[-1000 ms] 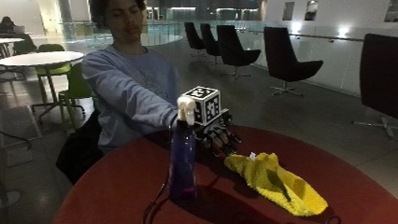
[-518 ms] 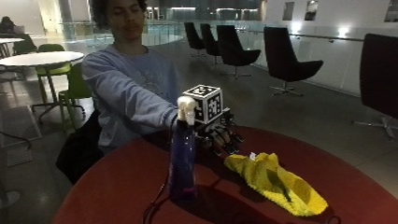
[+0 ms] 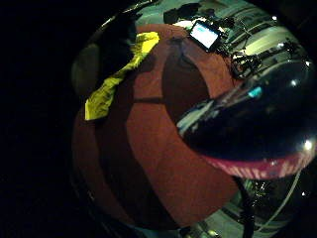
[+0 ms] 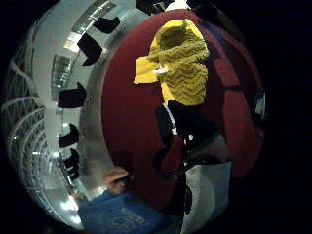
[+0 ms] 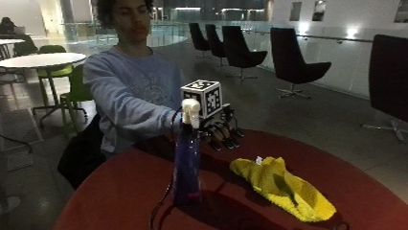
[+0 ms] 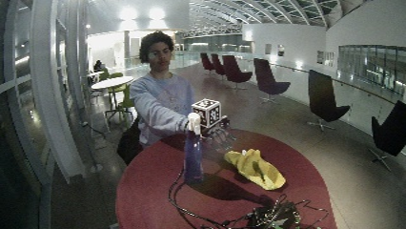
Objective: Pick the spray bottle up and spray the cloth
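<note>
A tall blue spray bottle point(image 5: 187, 165) with a white nozzle stands upright on the round red table point(image 5: 124, 191). My gloved right hand point(image 5: 221, 134) hovers just behind and beside the nozzle, fingers hanging down relaxed and holding nothing. A crumpled yellow cloth point(image 5: 284, 187) lies on the table to the right of the bottle, a short way below and in front of the hand. The thumb side palm view looks down on the cloth point(image 4: 180, 63) past the glove's fingers point(image 4: 187, 129). The bottle point(image 3: 257, 124) fills much of the little finger side palm view, with the cloth point(image 3: 116, 77) farther off.
Cables point(image 6: 190, 210) and some gear point(image 6: 279, 217) lie at the table's near edge, beside a small device with a lit screen point(image 3: 204, 34). The person's bare left hand point(image 4: 117, 179) rests at the table's edge. Dark chairs point(image 5: 293, 62) stand behind.
</note>
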